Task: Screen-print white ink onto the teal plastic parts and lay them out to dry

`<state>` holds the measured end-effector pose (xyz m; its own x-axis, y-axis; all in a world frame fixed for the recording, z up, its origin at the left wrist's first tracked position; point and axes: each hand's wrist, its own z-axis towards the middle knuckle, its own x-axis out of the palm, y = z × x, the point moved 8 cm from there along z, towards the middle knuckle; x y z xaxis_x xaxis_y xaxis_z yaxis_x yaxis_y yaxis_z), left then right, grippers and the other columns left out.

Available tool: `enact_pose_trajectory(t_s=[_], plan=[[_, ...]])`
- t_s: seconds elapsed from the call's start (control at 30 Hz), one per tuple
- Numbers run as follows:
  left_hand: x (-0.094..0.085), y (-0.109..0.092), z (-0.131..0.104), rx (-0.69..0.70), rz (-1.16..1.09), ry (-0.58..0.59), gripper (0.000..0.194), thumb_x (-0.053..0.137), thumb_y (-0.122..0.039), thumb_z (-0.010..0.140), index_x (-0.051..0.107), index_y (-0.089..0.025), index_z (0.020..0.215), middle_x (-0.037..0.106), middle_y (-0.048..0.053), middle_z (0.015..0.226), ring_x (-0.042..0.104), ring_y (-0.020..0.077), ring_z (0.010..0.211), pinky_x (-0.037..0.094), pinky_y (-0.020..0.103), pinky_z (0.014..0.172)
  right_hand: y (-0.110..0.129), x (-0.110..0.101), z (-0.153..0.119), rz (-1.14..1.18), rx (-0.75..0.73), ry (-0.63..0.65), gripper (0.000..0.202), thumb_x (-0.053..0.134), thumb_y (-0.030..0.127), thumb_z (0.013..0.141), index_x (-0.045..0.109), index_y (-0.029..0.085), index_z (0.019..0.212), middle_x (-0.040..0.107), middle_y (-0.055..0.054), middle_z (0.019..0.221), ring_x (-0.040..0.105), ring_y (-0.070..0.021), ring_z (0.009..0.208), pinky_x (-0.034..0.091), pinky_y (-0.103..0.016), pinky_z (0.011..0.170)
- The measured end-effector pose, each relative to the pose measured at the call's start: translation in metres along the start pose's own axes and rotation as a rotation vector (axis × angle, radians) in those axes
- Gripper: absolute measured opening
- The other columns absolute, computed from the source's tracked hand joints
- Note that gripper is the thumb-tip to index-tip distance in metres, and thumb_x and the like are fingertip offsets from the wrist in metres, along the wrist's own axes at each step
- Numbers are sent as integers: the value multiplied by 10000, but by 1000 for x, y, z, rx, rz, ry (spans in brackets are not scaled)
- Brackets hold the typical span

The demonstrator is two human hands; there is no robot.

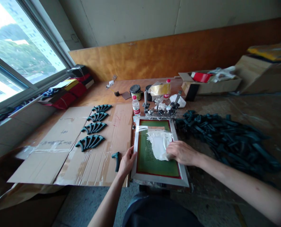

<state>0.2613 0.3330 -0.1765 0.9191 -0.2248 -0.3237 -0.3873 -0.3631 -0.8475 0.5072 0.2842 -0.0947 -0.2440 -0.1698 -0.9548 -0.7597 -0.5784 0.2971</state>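
Observation:
In front of me lies a screen-printing frame [184,180], with a metal rim around green mesh [144,157]. My left hand [128,160] grips the left side of the rim, fingers bent over its edge. On the mesh is a crumpled white cloth [158,146], and my right hand [180,152] is closed on its lower right corner. A tan strip [156,128] shows just above the cloth, with white smears to its left. Beside my left hand, a single dark green curved handle-like part [117,160] rests on the flat cardboard [93,168].
Several rows of the same dark parts [90,142] lie on the cardboard. A large heap [221,135] of them is at right. Behind the frame stand metal clamps [160,110], a bottle [136,106] and an ink can [135,91]. An open carton [216,86] is at back right.

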Motion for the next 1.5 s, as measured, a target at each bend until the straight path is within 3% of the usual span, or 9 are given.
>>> enact_pose_trajectory(t_s=[0.23, 0.4, 0.6, 0.73, 1.0, 1.1, 1.3, 1.4, 1.5], plan=[[0, 4, 0, -22, -89, 7, 548, 670, -444, 735, 627, -202, 1225, 600, -25, 627, 573, 163, 622, 407, 230, 577, 3, -6, -5, -100, 29, -316, 320, 417, 33, 832, 690, 173, 923, 677, -97, 935, 573, -220, 927, 445, -359, 823], [1, 7, 2, -29, -132, 39, 625, 686, -481, 720, 602, -187, 1265, 610, -19, 638, 557, 146, 602, 389, 216, 541, 7, -5, -7, -51, -6, -256, 220, 506, 144, 887, 697, 192, 984, 680, -73, 895, 585, -214, 885, 454, -364, 837], [-10, -33, -11, -30, -220, 131, 762, 700, -553, 706, 528, -179, 1348, 603, -32, 622, 516, 119, 548, 352, 202, 500, -63, -73, 49, -111, 363, -289, 573, 687, 320, 837, 509, 270, 1379, 662, -50, 933, 595, -227, 871, 469, -342, 811], [-27, -93, -13, 55, -310, 115, 631, 511, -680, 808, 676, -157, 1120, 652, 17, 699, 541, 122, 579, 382, 207, 510, -122, -113, 13, -95, 618, -525, 406, 532, 408, 922, 605, 208, 1267, 661, -74, 925, 614, -217, 790, 484, -322, 723], [-33, -224, 17, 437, -611, 45, 534, 433, -643, 875, 613, -169, 1042, 708, 99, 946, 660, 196, 881, 508, 249, 630, -90, 15, -30, -64, 589, -232, 300, 641, 481, 818, 639, 192, 735, 662, -55, 814, 612, -213, 803, 474, -289, 701], [-12, -190, 5, 334, -682, -40, 527, 494, -620, 861, 556, -181, 1145, 715, 94, 961, 667, 169, 803, 494, 233, 615, -67, 43, -23, -37, 691, -142, 154, 632, 311, 862, 583, 178, 802, 656, -82, 864, 611, -233, 843, 448, -312, 712], [110, -25, -68, -453, -652, 402, 626, 585, -692, 758, 609, -144, 1060, 709, 152, 1016, 683, 257, 886, 517, 296, 614, 19, 23, 6, 86, 591, -381, 49, 566, 210, 903, 533, 193, 871, 626, -68, 881, 589, -232, 892, 451, -339, 791], [83, 11, -59, -435, -698, 248, 501, 637, -618, 756, 606, -148, 927, 709, 95, 888, 681, 208, 789, 516, 275, 613, 43, 18, 3, 134, 322, -352, 95, 588, 160, 881, 569, 214, 956, 635, -41, 966, 577, -206, 964, 459, -336, 868], [-4, 52, -23, -362, -427, -16, 462, 560, -609, 792, 575, -158, 893, 709, 76, 814, 662, 180, 632, 498, 268, 552, -29, 12, -64, -16, 603, -296, 194, 523, 145, 896, 612, 216, 1053, 643, -73, 997, 601, -212, 928, 490, -339, 826]])
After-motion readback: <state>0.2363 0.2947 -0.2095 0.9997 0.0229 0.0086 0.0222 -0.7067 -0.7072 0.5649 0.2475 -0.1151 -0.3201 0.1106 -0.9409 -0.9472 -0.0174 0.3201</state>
